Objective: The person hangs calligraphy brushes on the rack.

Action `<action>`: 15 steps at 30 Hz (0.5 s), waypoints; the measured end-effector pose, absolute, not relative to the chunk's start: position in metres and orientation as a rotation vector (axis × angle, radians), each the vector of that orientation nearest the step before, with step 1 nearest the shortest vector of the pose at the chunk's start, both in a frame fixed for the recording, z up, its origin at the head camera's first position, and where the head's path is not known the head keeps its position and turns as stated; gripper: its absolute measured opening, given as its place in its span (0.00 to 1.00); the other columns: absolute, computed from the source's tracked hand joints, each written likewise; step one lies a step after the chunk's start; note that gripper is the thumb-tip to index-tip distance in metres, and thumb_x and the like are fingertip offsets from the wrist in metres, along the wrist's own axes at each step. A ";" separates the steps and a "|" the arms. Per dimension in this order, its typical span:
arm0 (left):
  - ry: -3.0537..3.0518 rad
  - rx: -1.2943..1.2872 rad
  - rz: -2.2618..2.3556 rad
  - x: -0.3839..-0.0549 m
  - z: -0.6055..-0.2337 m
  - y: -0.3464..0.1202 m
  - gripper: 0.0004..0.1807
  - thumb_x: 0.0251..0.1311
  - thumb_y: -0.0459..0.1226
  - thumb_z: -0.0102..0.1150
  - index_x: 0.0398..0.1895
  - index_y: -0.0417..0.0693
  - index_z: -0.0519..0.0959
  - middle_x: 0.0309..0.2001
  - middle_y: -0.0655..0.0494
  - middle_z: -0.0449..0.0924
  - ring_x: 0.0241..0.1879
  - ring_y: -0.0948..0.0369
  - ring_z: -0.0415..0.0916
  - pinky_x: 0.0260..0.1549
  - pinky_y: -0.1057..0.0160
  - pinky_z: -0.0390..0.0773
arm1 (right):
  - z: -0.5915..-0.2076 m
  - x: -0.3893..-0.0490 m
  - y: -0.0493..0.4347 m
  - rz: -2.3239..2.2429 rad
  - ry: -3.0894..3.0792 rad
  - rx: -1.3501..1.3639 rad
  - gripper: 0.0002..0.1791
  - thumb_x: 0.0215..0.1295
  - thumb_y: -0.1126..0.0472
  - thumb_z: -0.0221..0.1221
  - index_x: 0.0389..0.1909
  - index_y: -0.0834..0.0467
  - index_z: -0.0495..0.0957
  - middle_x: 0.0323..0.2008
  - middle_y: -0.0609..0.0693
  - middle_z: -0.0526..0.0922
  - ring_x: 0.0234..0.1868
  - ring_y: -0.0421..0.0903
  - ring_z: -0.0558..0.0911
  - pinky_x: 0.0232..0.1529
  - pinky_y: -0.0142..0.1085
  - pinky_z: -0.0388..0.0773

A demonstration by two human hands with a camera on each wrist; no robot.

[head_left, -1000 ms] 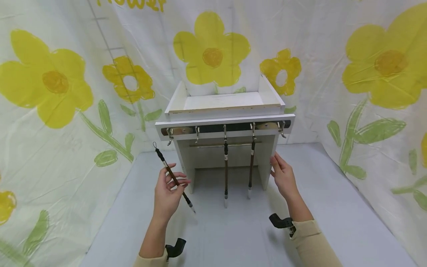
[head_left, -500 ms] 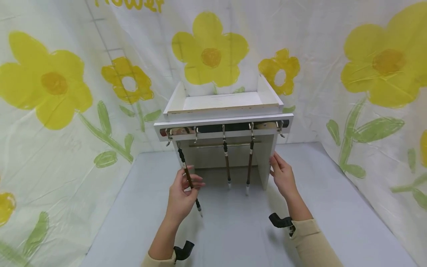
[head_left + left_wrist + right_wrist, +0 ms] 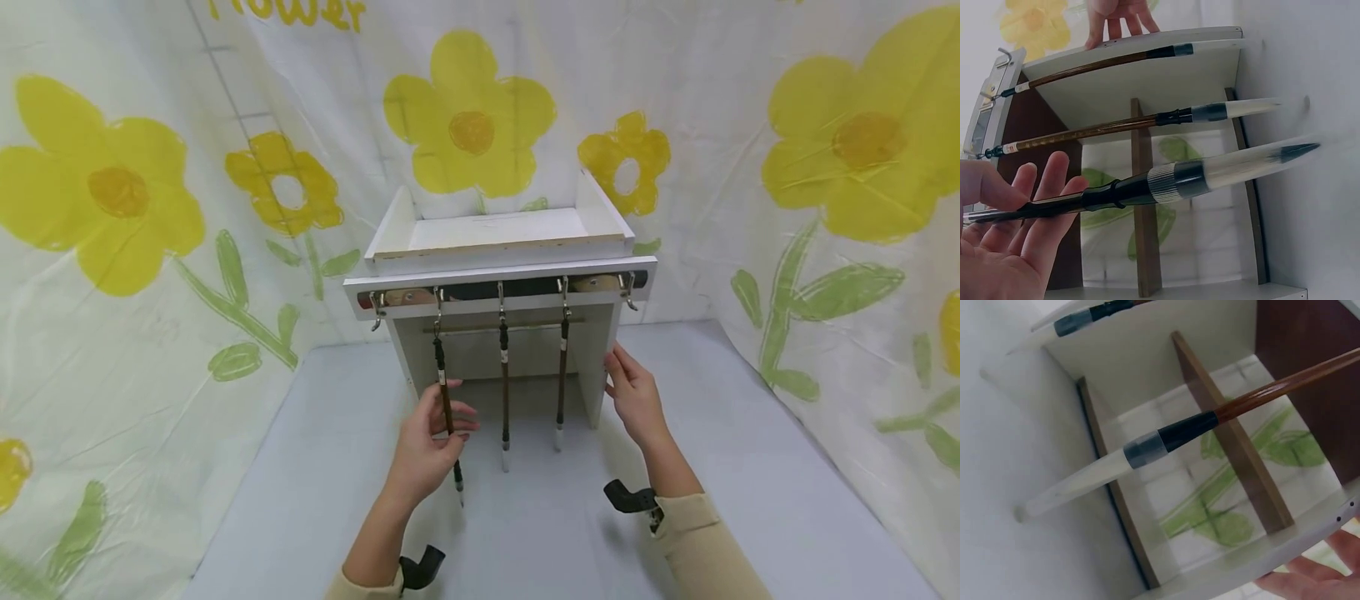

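Note:
My left hand (image 3: 423,450) pinches a calligraphy brush (image 3: 441,358) by its dark handle between thumb and fingers. The brush points down, and its top loop is at the second hook (image 3: 438,302) from the left; whether it bears the weight I cannot tell. In the left wrist view the bristles (image 3: 1254,159) are pale with a dark tip. Two more brushes hang to the right, a middle brush (image 3: 505,383) and a right-hand brush (image 3: 562,375), on the third and fourth hooks. My right hand (image 3: 637,396) holds the side panel (image 3: 596,358) of the white shelf unit (image 3: 495,229) by its edge.
A metal hook rail (image 3: 480,290) runs along the shelf's front; its outermost left hook (image 3: 377,308) and right hook (image 3: 630,292) carry nothing. The unit stands on a pale table (image 3: 300,483). A flower-printed sheet (image 3: 345,108) hangs behind and at the sides.
My left hand has moved right with the brush, which now hangs more upright, its loop brought to the second hook. The hanging brushes swung slightly. My right hand stays on the panel.

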State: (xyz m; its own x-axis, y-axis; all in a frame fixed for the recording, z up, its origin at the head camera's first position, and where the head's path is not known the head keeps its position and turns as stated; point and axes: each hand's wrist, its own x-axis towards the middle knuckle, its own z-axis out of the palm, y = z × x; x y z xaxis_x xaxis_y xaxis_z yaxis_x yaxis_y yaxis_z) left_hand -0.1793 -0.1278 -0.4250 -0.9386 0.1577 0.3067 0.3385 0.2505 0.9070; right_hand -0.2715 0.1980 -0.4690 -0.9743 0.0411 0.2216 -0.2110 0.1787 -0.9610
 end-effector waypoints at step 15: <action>-2.365 -0.463 -1.796 -0.186 -0.421 -0.129 0.40 0.58 0.16 0.56 0.68 0.63 0.67 0.48 0.52 0.84 0.46 0.51 0.87 0.42 0.61 0.87 | -0.470 -0.271 0.197 1.872 -2.252 0.174 0.35 0.78 0.39 0.46 0.79 0.49 0.58 0.77 0.52 0.62 0.74 0.57 0.66 0.61 0.52 0.75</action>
